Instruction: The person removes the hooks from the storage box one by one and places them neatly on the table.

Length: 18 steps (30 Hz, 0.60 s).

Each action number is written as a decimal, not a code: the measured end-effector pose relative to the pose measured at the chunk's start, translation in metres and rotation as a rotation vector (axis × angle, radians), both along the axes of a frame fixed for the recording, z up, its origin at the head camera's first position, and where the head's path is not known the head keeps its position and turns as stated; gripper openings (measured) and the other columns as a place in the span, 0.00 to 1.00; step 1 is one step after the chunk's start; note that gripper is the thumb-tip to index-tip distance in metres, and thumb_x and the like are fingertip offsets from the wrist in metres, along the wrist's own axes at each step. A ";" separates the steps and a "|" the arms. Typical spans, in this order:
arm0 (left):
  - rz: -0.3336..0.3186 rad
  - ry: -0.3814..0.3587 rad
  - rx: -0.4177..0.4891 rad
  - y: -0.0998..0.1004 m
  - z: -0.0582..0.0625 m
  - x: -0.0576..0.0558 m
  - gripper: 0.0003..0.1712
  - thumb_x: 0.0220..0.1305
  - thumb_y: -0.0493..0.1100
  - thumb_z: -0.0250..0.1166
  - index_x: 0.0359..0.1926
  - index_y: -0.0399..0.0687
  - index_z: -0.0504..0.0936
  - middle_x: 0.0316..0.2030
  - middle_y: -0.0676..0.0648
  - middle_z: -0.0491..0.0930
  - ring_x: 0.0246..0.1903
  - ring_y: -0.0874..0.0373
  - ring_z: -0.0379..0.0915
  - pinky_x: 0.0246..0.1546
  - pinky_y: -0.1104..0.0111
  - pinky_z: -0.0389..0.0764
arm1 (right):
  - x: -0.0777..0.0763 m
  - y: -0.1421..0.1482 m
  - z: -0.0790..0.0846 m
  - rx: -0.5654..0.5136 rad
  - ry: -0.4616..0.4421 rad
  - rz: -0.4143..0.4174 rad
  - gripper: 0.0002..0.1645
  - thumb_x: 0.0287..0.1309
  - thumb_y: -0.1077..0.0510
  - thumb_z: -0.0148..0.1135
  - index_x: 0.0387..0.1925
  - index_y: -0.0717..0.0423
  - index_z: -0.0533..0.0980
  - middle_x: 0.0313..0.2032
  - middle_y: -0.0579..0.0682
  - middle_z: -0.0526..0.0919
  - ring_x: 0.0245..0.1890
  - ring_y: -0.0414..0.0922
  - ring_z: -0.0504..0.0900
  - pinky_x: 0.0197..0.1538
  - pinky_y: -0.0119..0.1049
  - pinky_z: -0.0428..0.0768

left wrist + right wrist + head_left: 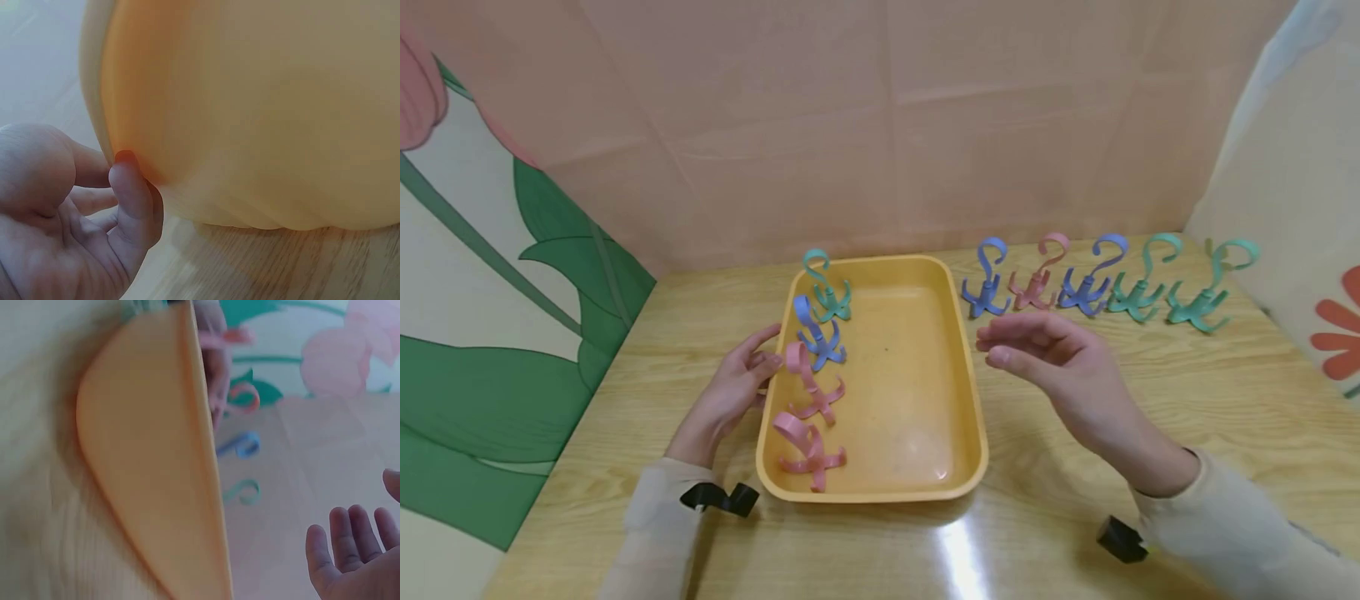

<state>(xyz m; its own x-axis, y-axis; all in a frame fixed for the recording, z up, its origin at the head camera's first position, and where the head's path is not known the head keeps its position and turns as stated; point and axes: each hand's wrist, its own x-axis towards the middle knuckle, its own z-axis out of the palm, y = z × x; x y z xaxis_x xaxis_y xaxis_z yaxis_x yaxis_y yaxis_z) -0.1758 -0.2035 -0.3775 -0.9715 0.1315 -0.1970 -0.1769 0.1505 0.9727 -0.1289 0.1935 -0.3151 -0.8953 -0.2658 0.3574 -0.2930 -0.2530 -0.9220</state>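
A yellow tray [910, 392] stands on the table, with multi-armed plastic hooks lined up along its left side. From the back these are a teal hook [832, 303], a blue hook [823, 346] and two pink hooks [816, 402]. My left hand [733, 387] pinches the tray's left rim; the left wrist view shows thumb and fingers on the tray wall [250, 125]. Just off the right rim, my right hand [1067, 367] is raised with loosely bent fingers and holds nothing. The right wrist view shows this hand [356, 562] apart from the tray [144, 437].
Right of the tray, several more hooks stand in a row at the table's back: a blue hook [983, 293], a pink hook [1033, 287], another blue hook [1084, 292] and two teal hooks [1137, 296]. A pinkish cloth [887, 142] hangs behind the table.
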 end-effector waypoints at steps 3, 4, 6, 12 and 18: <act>0.002 -0.004 0.000 0.000 0.001 0.000 0.33 0.78 0.36 0.50 0.79 0.51 0.55 0.45 0.40 0.79 0.36 0.53 0.82 0.28 0.62 0.86 | 0.008 -0.020 -0.002 0.063 -0.015 0.003 0.16 0.62 0.75 0.62 0.51 0.69 0.78 0.47 0.58 0.85 0.47 0.49 0.85 0.51 0.38 0.83; 0.003 -0.005 -0.003 0.000 0.001 0.000 0.33 0.78 0.36 0.50 0.79 0.51 0.55 0.45 0.40 0.79 0.36 0.52 0.82 0.28 0.63 0.86 | 0.010 -0.026 -0.003 0.076 -0.018 0.010 0.15 0.62 0.74 0.63 0.51 0.69 0.78 0.47 0.58 0.85 0.48 0.50 0.85 0.51 0.38 0.83; 0.006 -0.010 -0.004 0.000 0.001 0.000 0.33 0.78 0.36 0.50 0.79 0.51 0.55 0.45 0.40 0.79 0.36 0.52 0.82 0.28 0.63 0.86 | 0.014 -0.039 -0.006 0.089 -0.026 0.021 0.15 0.61 0.73 0.64 0.50 0.69 0.78 0.47 0.59 0.85 0.48 0.51 0.85 0.52 0.39 0.83; 0.010 -0.013 -0.005 0.001 0.002 0.000 0.32 0.78 0.36 0.50 0.79 0.51 0.55 0.44 0.41 0.79 0.35 0.53 0.82 0.26 0.65 0.85 | 0.024 -0.076 -0.012 0.068 -0.069 0.073 0.16 0.59 0.72 0.67 0.49 0.71 0.77 0.47 0.60 0.84 0.49 0.53 0.84 0.53 0.42 0.83; 0.008 -0.009 -0.002 0.002 0.002 0.001 0.32 0.78 0.36 0.51 0.79 0.51 0.56 0.44 0.42 0.79 0.35 0.53 0.82 0.27 0.64 0.85 | 0.030 -0.106 -0.016 0.012 -0.083 0.124 0.18 0.58 0.71 0.68 0.50 0.72 0.77 0.48 0.63 0.83 0.49 0.53 0.84 0.52 0.44 0.83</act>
<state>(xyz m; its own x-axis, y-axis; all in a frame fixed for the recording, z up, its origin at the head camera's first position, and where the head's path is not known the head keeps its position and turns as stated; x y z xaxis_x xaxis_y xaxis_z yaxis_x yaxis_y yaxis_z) -0.1752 -0.2019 -0.3750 -0.9707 0.1237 -0.2061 -0.1869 0.1511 0.9707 -0.0986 0.0875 -0.3315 -0.8816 -0.3800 0.2798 -0.1831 -0.2710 -0.9450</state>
